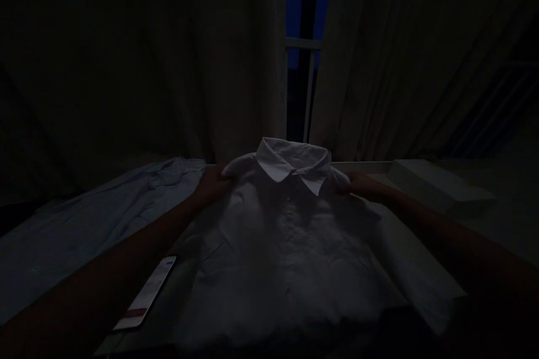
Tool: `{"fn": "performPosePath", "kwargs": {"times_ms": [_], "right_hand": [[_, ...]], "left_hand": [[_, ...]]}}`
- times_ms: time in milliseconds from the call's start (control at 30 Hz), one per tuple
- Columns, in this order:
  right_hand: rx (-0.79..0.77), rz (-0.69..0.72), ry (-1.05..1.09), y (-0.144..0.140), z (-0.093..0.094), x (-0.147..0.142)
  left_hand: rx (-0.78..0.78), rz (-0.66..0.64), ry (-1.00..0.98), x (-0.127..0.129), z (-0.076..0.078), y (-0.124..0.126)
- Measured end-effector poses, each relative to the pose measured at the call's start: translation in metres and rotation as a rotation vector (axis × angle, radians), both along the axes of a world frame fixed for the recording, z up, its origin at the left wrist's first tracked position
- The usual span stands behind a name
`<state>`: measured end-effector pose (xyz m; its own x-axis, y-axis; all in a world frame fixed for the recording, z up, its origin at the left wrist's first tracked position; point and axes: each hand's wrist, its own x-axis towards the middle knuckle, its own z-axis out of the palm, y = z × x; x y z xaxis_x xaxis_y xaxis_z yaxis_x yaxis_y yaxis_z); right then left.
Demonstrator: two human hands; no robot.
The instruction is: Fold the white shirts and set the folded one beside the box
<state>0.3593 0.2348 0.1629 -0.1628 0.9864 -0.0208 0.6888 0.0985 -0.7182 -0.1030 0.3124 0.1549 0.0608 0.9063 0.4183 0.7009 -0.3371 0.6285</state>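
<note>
A pale collared shirt (286, 247) is spread in front of me, its front and button line facing up and its collar at the far end. My left hand (214, 184) is closed on the shirt's left shoulder as I see it. At the opposite shoulder, my right hand (357, 184) grips the cloth too. Between the hands the fabric is stretched across, with soft creases down the front. One sleeve (415, 269) hangs out to the right. The lower end fades into shadow, and the dim light hides finger detail.
A lit phone (147, 294) lies left of the shirt, beside my left forearm. Rumpled bluish cloth (126, 207) covers the left side. A pale box-like block (442, 185) sits at the back right. Curtains (236, 56) hang behind, parted at a barred window (304, 44).
</note>
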Motion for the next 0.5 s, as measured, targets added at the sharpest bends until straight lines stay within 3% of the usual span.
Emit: {"fn": "performPosePath", "kwargs": {"times_ms": [67, 133, 300, 400, 500], "right_hand": [[-0.167, 0.085, 0.08, -0.017, -0.001, 0.005], [-0.201, 0.075, 0.143, -0.031, 0.004, 0.012], [-0.372, 0.167, 0.333, -0.054, 0.045, 0.032], [-0.338, 0.157, 0.306, -0.059, 0.068, 0.042], [-0.175, 0.075, 0.17, -0.057, 0.082, 0.045]], "left_hand": [[-0.017, -0.062, 0.047, -0.008, -0.006, -0.007], [-0.015, -0.081, 0.055, -0.017, -0.008, -0.012], [-0.028, -0.054, 0.034, -0.035, 0.017, -0.022], [-0.03, -0.035, 0.018, -0.042, 0.031, -0.028], [-0.058, -0.07, -0.017, -0.045, 0.038, -0.034]]}}
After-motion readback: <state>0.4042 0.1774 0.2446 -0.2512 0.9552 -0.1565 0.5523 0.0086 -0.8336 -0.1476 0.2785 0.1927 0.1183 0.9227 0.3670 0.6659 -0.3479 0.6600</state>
